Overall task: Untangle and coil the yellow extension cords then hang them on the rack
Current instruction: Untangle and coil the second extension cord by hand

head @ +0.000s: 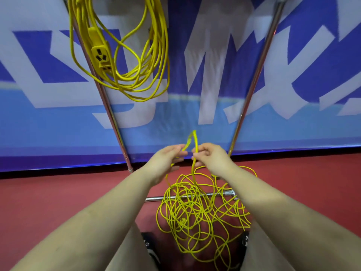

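Observation:
A tangled yellow extension cord [197,216] lies in a loose heap on the red floor between my legs, draped over the rack's bottom bar. A short loop of it rises between my hands. My left hand [168,159] pinches one side of that loop and my right hand [211,157] grips the other side, both held just above the heap. A second yellow cord, coiled [136,61], hangs from the rack at the upper left, its socket block [100,53] facing me.
The rack's two chrome uprights [109,112] [252,90] slant up to either side of my hands, and its low crossbar [152,198] lies on the floor. A blue and white banner wall [214,75] stands right behind the rack.

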A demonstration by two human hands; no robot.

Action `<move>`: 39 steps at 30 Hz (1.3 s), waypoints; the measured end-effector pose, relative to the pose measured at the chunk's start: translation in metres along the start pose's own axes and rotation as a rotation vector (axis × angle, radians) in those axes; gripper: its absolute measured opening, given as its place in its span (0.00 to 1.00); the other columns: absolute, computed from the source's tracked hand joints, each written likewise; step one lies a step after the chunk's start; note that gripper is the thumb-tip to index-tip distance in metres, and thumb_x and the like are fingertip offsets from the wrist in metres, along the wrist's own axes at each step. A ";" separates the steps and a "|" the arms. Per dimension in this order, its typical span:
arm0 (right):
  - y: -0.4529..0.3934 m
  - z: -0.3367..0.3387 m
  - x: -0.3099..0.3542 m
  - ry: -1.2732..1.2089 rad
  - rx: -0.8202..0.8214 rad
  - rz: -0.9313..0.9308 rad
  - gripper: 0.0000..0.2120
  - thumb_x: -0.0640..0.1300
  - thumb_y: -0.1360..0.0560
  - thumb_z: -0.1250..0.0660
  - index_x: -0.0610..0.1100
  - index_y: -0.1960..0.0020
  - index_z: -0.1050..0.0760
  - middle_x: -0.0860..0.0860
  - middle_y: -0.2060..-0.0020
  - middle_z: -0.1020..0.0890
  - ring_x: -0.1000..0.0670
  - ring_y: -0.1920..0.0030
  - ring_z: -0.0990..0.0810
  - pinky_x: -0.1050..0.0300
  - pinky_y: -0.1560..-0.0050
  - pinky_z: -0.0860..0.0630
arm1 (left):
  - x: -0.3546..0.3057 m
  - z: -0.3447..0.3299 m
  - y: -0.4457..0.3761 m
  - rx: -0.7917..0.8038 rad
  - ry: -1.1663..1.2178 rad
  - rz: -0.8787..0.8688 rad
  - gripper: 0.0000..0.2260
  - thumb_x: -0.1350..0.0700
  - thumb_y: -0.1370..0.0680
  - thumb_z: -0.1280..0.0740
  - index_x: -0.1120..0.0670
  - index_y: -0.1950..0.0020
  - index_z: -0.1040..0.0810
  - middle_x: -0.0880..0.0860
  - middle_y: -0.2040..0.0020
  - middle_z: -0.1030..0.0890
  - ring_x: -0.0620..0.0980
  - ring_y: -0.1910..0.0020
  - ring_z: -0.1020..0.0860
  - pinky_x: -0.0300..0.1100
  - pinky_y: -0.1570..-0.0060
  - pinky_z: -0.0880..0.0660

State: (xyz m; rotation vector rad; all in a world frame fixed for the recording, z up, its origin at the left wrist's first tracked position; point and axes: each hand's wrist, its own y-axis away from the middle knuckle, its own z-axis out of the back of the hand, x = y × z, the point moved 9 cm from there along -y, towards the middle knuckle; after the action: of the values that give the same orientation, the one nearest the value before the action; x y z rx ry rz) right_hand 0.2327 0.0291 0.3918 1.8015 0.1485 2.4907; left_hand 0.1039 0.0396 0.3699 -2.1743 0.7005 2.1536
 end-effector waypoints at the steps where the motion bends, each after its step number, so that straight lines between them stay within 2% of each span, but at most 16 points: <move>1: -0.001 0.006 0.002 -0.161 -0.041 -0.047 0.04 0.34 0.23 0.38 0.41 0.54 0.27 0.44 0.60 0.21 0.60 0.74 0.21 0.67 0.67 0.23 | 0.008 -0.007 0.001 0.039 -0.075 0.000 0.10 0.50 0.18 0.44 0.48 0.41 0.27 0.49 0.44 0.21 0.47 0.43 0.25 0.43 0.44 0.30; 3: -0.002 0.016 0.003 -0.388 -0.096 -0.149 0.03 0.38 0.21 0.39 0.42 0.53 0.29 0.45 0.58 0.21 0.55 0.69 0.19 0.65 0.65 0.23 | 0.021 -0.019 0.002 0.093 -0.172 -0.013 0.08 0.52 0.18 0.43 0.48 0.44 0.25 0.48 0.45 0.21 0.44 0.45 0.24 0.37 0.48 0.31; 5: -0.006 0.023 0.001 -0.482 -0.102 -0.220 0.02 0.41 0.21 0.40 0.43 0.49 0.30 0.49 0.58 0.21 0.48 0.60 0.19 0.57 0.54 0.24 | 0.028 -0.030 -0.001 0.122 -0.199 -0.052 0.07 0.57 0.19 0.41 0.51 0.47 0.24 0.50 0.50 0.20 0.45 0.50 0.24 0.35 0.52 0.31; 7: -0.014 0.028 -0.007 -0.530 -0.090 -0.237 0.03 0.42 0.21 0.40 0.44 0.51 0.30 0.50 0.58 0.21 0.48 0.58 0.20 0.52 0.45 0.26 | 0.033 -0.035 -0.008 0.119 -0.153 -0.072 0.08 0.62 0.19 0.41 0.52 0.51 0.25 0.51 0.58 0.21 0.45 0.59 0.24 0.37 0.56 0.28; 9: -0.021 0.028 -0.019 -0.519 -0.057 -0.228 0.04 0.45 0.20 0.41 0.45 0.50 0.29 0.50 0.56 0.20 0.49 0.57 0.19 0.54 0.46 0.26 | 0.040 -0.033 -0.017 0.082 -0.120 -0.048 0.09 0.63 0.19 0.42 0.52 0.52 0.25 0.51 0.61 0.22 0.44 0.63 0.24 0.39 0.59 0.27; 14: -0.022 -0.005 -0.086 -0.030 0.140 -0.207 0.12 0.45 0.23 0.36 0.45 0.40 0.27 0.51 0.54 0.21 0.55 0.54 0.21 0.66 0.53 0.28 | 0.065 -0.003 -0.041 -0.045 0.014 0.034 0.08 0.61 0.18 0.43 0.54 0.49 0.25 0.52 0.60 0.23 0.44 0.63 0.23 0.37 0.64 0.22; 16: -0.020 -0.023 -0.117 0.133 0.239 -0.201 0.15 0.43 0.25 0.33 0.43 0.38 0.27 0.50 0.51 0.22 0.53 0.50 0.21 0.64 0.48 0.26 | 0.073 0.008 -0.050 -0.090 0.126 0.059 0.08 0.61 0.18 0.43 0.54 0.49 0.25 0.52 0.60 0.23 0.43 0.65 0.21 0.39 0.64 0.20; 19: -0.022 -0.037 -0.139 0.208 0.281 -0.181 0.17 0.40 0.26 0.32 0.40 0.38 0.27 0.50 0.51 0.24 0.52 0.47 0.24 0.63 0.45 0.28 | 0.083 0.017 -0.064 -0.125 0.290 0.093 0.07 0.61 0.18 0.43 0.55 0.49 0.26 0.52 0.60 0.22 0.43 0.68 0.20 0.41 0.65 0.19; 22: -0.035 -0.039 -0.140 0.193 0.225 -0.145 0.09 0.37 0.27 0.31 0.42 0.47 0.25 0.53 0.59 0.24 0.55 0.58 0.24 0.70 0.56 0.29 | 0.090 0.024 -0.073 -0.155 0.446 0.101 0.07 0.60 0.18 0.43 0.56 0.49 0.25 0.53 0.58 0.20 0.44 0.66 0.18 0.43 0.64 0.19; 24: -0.041 -0.036 -0.141 0.107 0.163 -0.157 0.07 0.36 0.27 0.31 0.46 0.56 0.26 0.53 0.64 0.24 0.57 0.65 0.25 0.71 0.63 0.30 | 0.092 0.026 -0.077 -0.149 0.508 0.090 0.08 0.59 0.18 0.44 0.56 0.46 0.25 0.53 0.55 0.19 0.45 0.61 0.18 0.41 0.63 0.19; 26: -0.041 -0.037 -0.144 -0.002 0.138 -0.204 0.09 0.35 0.27 0.31 0.47 0.59 0.27 0.51 0.66 0.23 0.55 0.67 0.25 0.71 0.66 0.29 | 0.095 0.023 -0.076 -0.114 0.501 0.089 0.09 0.58 0.18 0.44 0.54 0.42 0.26 0.52 0.51 0.19 0.46 0.55 0.18 0.40 0.60 0.20; 30: -0.043 -0.038 -0.145 -0.300 0.080 -0.332 0.04 0.37 0.24 0.35 0.44 0.53 0.29 0.48 0.62 0.22 0.52 0.65 0.22 0.68 0.66 0.24 | 0.110 0.007 -0.075 -0.033 0.191 0.095 0.10 0.57 0.18 0.43 0.50 0.41 0.25 0.49 0.49 0.18 0.46 0.50 0.21 0.42 0.48 0.26; 33: -0.047 -0.029 -0.150 -0.578 -0.031 -0.427 0.05 0.39 0.24 0.36 0.42 0.49 0.30 0.48 0.59 0.20 0.50 0.61 0.20 0.63 0.64 0.21 | 0.123 -0.013 -0.070 0.124 -0.022 0.111 0.09 0.52 0.19 0.40 0.51 0.45 0.21 0.54 0.46 0.18 0.51 0.46 0.21 0.46 0.43 0.28; 35: -0.049 -0.022 -0.155 -0.716 -0.095 -0.471 0.04 0.39 0.24 0.35 0.43 0.50 0.30 0.48 0.58 0.20 0.50 0.60 0.19 0.61 0.62 0.21 | 0.126 -0.020 -0.068 0.187 -0.165 0.076 0.07 0.51 0.21 0.38 0.51 0.49 0.21 0.53 0.51 0.17 0.48 0.49 0.22 0.45 0.42 0.28; 36: -0.050 -0.020 -0.156 -0.774 -0.107 -0.475 0.03 0.38 0.24 0.36 0.43 0.51 0.29 0.47 0.58 0.19 0.49 0.60 0.18 0.59 0.61 0.20 | 0.125 -0.021 -0.070 0.185 -0.199 0.052 0.05 0.55 0.20 0.38 0.51 0.51 0.23 0.51 0.54 0.18 0.45 0.53 0.22 0.41 0.45 0.28; 39: -0.057 -0.018 -0.146 -0.840 -0.046 -0.377 0.05 0.36 0.23 0.39 0.42 0.48 0.28 0.47 0.55 0.19 0.49 0.57 0.18 0.57 0.56 0.20 | 0.114 -0.013 -0.077 0.093 -0.179 -0.012 0.09 0.64 0.20 0.41 0.53 0.52 0.25 0.51 0.61 0.21 0.42 0.62 0.23 0.39 0.51 0.27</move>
State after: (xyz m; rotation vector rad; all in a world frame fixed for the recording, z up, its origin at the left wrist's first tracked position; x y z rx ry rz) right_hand 0.2611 0.0690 0.2417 2.3438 0.3304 1.3433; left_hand 0.1352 0.0704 0.2389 -1.9075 0.7574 2.2253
